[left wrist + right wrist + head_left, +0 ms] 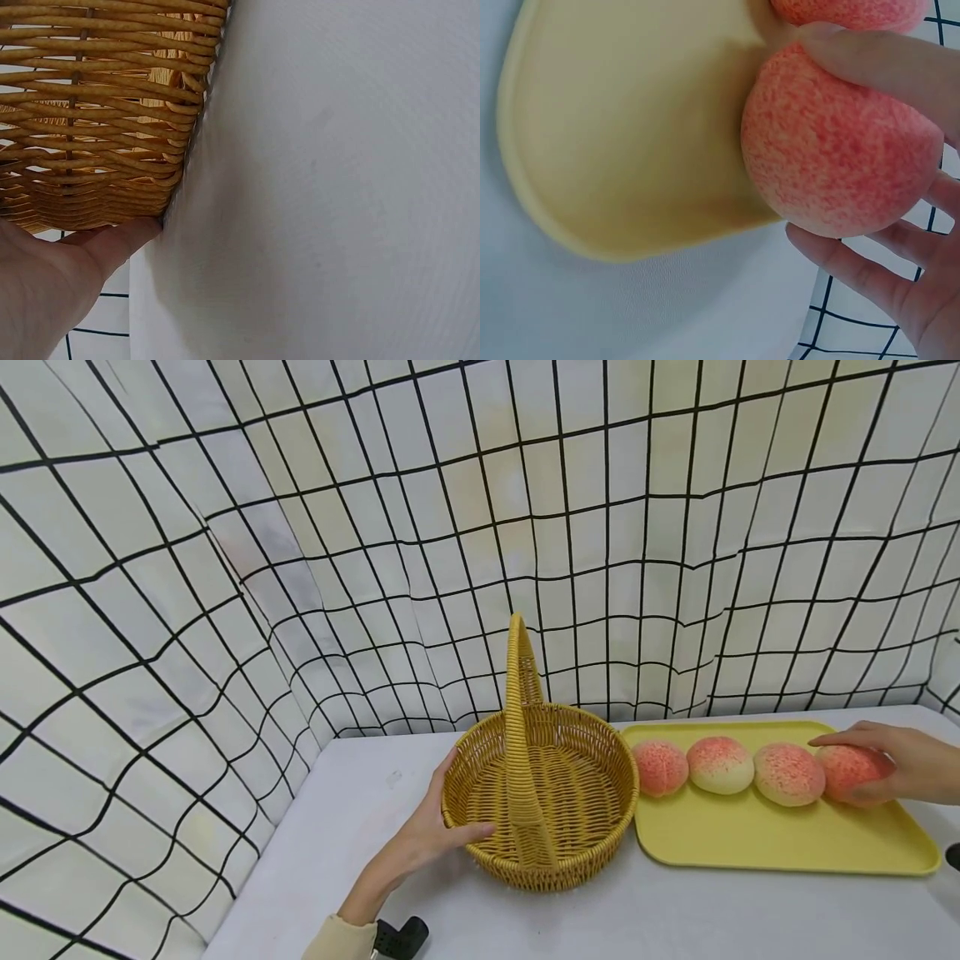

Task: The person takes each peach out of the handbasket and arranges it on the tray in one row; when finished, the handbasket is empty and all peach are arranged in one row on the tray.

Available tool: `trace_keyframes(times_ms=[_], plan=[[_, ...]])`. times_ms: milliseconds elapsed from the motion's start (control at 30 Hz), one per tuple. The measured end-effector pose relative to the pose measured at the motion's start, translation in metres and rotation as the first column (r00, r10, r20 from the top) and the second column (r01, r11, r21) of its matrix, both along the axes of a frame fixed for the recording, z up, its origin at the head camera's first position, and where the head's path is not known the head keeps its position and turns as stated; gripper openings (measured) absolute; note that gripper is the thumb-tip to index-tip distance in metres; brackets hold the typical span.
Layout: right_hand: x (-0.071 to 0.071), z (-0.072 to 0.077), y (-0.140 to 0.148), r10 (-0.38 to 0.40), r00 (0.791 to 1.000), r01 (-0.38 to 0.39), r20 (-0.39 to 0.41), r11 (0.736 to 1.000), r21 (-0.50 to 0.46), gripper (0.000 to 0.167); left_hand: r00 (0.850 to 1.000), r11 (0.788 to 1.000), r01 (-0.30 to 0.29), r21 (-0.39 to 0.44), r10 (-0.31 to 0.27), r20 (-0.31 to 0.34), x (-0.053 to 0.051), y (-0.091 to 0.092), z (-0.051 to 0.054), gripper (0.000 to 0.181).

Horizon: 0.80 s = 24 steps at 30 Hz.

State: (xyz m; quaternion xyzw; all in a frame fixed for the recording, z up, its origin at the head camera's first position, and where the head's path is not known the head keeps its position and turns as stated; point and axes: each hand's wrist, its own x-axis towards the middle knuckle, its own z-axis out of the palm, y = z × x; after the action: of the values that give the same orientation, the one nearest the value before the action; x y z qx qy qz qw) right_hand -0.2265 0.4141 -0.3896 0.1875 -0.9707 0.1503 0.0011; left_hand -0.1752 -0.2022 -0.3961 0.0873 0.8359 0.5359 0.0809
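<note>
A round wicker basket [551, 878] with a tall arched handle [517, 735] stands on the white tabletop; nothing lies inside. My left hand [431, 831] holds its left side, thumb over the rim and fingers along the outer wall. In the left wrist view, fingers reach the lower edge of the woven wall [112, 127]. At the right, my right hand [911, 764] grips the rightmost pink peach [847, 770] of a row on a yellow tray [765, 843]. The right wrist view shows this peach [847, 142] between thumb and fingers.
Three more peaches line the tray's back half: one beside the basket [660, 768], a paler one [720, 766], and one near my right hand [789, 774]. The tray's left edge adjoins the basket. White walls with a black grid [570, 527] enclose the table's back and left.
</note>
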Motion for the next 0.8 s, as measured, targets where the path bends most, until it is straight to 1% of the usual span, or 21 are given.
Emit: trace_keyframes(times_ms=[167, 267, 333, 433, 533, 600, 667, 733, 800], plan=[[0.000, 0.001, -0.004, 0.027, 0.998, -0.026, -0.052, 1.000, 0.011, 0.067, 1.000, 1.000, -0.004, -0.002, 0.004, 0.001, -0.001, 0.001, 0.000, 0.124], [0.002, 0.004, -0.006, 0.039, 0.997, -0.037, -0.060, 0.999, 0.024, 0.066, 1.000, 1.000, -0.006, -0.004, 0.006, 0.002, -0.001, 0.002, 0.001, 0.123], [0.002, 0.006, -0.006, 0.037, 0.998, -0.035, -0.044, 0.999, 0.040, 0.069, 1.000, 1.000, -0.007, -0.001, 0.007, 0.005, -0.001, 0.002, 0.000, 0.123], [0.003, 0.014, -0.009, 0.013, 1.000, -0.012, -0.013, 0.998, 0.068, 0.074, 1.000, 1.000, -0.002, -0.001, 0.002, 0.004, 0.000, 0.002, 0.001, 0.123], [0.003, 0.027, -0.014, -0.005, 1.000, 0.008, -0.023, 0.992, 0.124, 0.072, 1.000, 1.000, 0.001, 0.004, -0.001, 0.001, 0.001, 0.000, 0.002, 0.123], [0.005, 0.035, -0.021, 0.000, 0.997, 0.011, -0.075, 0.989, 0.151, 0.066, 1.000, 1.000, 0.000, 0.004, 0.000, -0.002, 0.001, -0.001, 0.002, 0.123], [0.007, 0.042, -0.031, 0.010, 0.988, 0.017, -0.154, 0.985, 0.170, 0.059, 1.000, 1.000, -0.002, 0.006, 0.002, -0.002, 0.000, -0.001, 0.002, 0.123], [0.012, 0.049, -0.045, 0.013, 0.977, 0.025, -0.211, 0.984, 0.175, 0.058, 1.000, 1.000, -0.006, 0.002, 0.006, 0.000, -0.001, -0.001, 0.002, 0.123], [0.017, 0.053, -0.062, 0.008, 0.965, 0.035, -0.264, 0.987, 0.158, 0.059, 1.000, 1.000, -0.006, 0.005, 0.006, 0.005, -0.002, -0.001, 0.001, 0.123]])
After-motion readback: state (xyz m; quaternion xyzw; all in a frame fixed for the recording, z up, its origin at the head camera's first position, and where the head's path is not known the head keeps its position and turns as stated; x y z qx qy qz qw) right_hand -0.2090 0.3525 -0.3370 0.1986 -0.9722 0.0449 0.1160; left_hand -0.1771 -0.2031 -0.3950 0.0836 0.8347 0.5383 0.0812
